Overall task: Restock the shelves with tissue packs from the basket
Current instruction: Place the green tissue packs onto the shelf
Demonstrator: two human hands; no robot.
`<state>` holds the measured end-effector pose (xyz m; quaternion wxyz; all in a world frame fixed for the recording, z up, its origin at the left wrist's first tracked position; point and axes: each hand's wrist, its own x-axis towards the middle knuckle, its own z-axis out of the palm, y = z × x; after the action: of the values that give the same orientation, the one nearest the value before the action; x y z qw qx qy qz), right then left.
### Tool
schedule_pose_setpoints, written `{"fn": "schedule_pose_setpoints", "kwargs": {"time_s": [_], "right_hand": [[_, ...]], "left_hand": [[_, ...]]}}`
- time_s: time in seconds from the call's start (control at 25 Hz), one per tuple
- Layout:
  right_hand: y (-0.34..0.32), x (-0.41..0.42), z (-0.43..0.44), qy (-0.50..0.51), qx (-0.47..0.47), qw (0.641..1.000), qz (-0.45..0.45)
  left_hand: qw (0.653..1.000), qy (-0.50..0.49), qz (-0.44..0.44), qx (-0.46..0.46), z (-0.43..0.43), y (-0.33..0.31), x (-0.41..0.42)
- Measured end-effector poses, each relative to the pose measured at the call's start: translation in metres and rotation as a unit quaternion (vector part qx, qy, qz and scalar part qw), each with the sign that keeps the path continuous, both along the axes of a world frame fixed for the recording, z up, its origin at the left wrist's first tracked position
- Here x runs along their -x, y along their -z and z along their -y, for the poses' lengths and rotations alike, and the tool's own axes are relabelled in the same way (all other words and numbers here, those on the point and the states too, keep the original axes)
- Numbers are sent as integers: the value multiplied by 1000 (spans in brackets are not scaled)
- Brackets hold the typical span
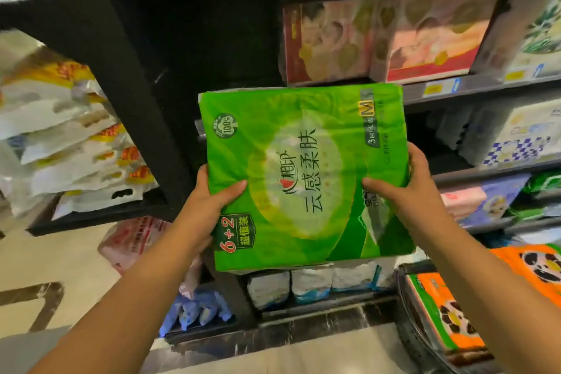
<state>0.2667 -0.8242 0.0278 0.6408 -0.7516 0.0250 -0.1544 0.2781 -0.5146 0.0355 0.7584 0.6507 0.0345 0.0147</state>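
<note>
Both hands hold one green tissue pack up in front of the dark shelves: the left hand grips its left edge, thumb on the printed face, and the right hand grips its right edge likewise. Below the right hand, the black basket holds orange packs, and red-and-pink packs sit on the shelf above the hands.

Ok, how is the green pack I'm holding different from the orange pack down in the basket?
The green pack is held up before the shelves, with the left hand and right hand gripping its sides; the orange pack lies untouched in the basket. The green pack shows a pale oval with dark lettering; the orange pack carries black-and-white panda-like prints. Both are soft, plastic-wrapped packs.
</note>
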Motion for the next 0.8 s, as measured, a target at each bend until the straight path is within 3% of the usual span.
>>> {"fn": "schedule_pose_setpoints", "kwargs": {"time_s": [0.44, 0.8], "right_hand": [[-93, -111, -44, -63, -9, 995, 77], [-120, -210, -34, -68, 51, 989, 122]], "left_hand": [[989, -81, 110, -50, -39, -92, -70], [975, -146, 151, -68, -17, -112, -146]]}}
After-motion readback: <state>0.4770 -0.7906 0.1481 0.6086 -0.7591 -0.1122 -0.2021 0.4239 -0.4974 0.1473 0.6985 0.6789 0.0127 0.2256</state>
